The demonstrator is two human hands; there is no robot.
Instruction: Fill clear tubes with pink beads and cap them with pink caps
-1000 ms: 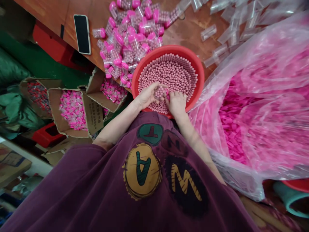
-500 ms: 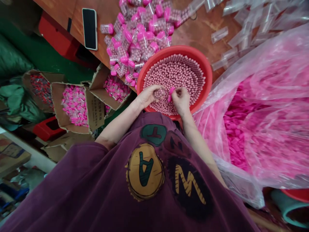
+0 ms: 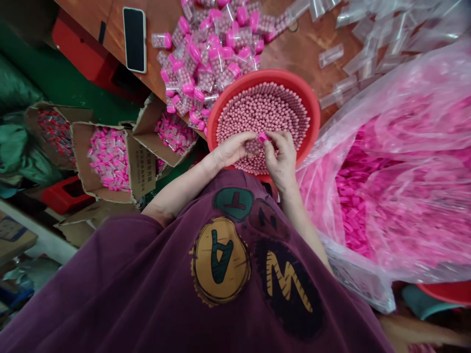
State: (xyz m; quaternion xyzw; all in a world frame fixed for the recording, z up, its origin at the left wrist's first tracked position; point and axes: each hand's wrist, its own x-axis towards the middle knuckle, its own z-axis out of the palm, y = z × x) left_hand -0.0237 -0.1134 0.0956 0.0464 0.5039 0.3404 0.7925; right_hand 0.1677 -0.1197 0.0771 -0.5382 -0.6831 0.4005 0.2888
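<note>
My left hand (image 3: 235, 148) is closed around a small clear tube (image 3: 253, 146) with pink beads inside. In my right hand (image 3: 282, 156), thumb and fingers pinch a bright pink cap (image 3: 262, 138) at the tube's right end; how far the cap sits on it is hidden by fingers. Both hands are over the near part of a red basin (image 3: 314, 113), which holds many loose pink beads (image 3: 263, 108). Behind the basin lies a heap of clear tubes with pink caps (image 3: 217, 59), full of beads.
Uncapped clear tubes (image 3: 331, 55) lie at the table's back right. A clear plastic bag of pink caps (image 3: 351, 211) spreads along the right. A phone (image 3: 134, 40) rests near the table's left edge. Cardboard boxes (image 3: 142, 169) with capped tubes stand lower, at left.
My right hand has brought the pink cap up against the tube's end, its fingers now spread around it. The tube and my left hand have shifted slightly right.
</note>
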